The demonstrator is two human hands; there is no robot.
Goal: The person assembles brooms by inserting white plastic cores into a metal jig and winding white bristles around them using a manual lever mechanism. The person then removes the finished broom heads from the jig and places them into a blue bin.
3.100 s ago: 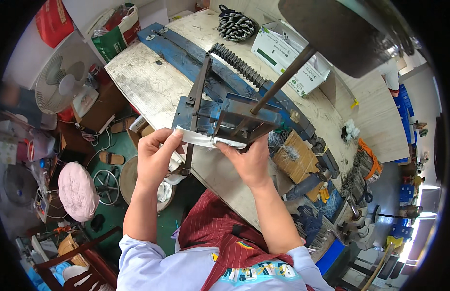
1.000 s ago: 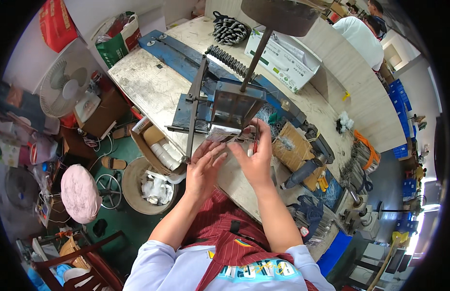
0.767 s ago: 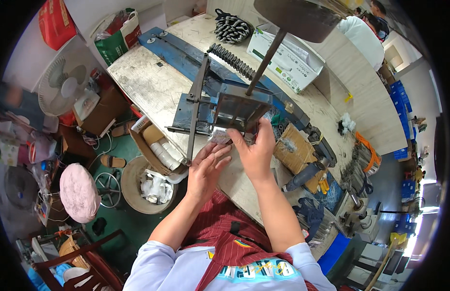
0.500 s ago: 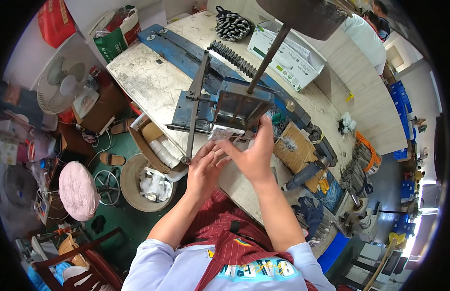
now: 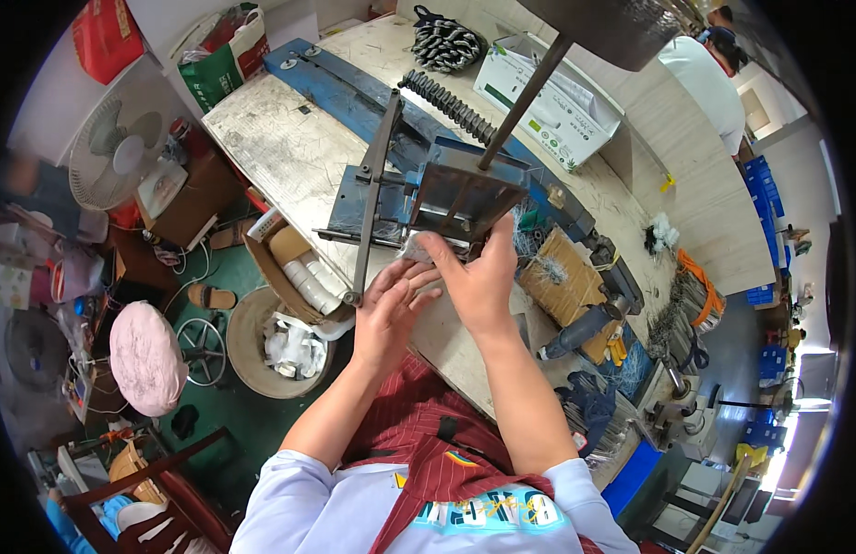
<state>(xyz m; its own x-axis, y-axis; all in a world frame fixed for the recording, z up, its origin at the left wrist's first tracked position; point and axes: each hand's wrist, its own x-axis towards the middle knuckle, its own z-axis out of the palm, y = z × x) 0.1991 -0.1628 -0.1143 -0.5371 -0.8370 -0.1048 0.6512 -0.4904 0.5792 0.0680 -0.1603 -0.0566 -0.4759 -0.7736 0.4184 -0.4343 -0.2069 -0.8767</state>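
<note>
Both my hands are at the lower edge of a blue metal bench device (image 5: 465, 189) with a slotted, framed plate and a long side lever (image 5: 377, 198). My left hand (image 5: 391, 305) is by the lever's lower end, its fingers loosely bent and apart, with nothing plainly held. My right hand (image 5: 478, 282) reaches up at the plate's lower right corner. Its thumb stretches left onto a small shiny whitish piece (image 5: 414, 247) under the plate, and its other fingers are partly hidden behind the plate's edge. What they grip cannot be made out.
A coil spring (image 5: 451, 106) and a white carton (image 5: 548, 102) lie behind the device. Cardboard with wire scraps (image 5: 562, 277) is at right. To the left stand a box of white rolls (image 5: 303, 277), a bin (image 5: 271, 369), a pink stool (image 5: 149, 358) and a fan (image 5: 123, 148).
My right thumb has moved up and left over the shiny whitish piece, which now shows less. My left fingers have spread a little and shifted slightly. The view has tilted slightly.
</note>
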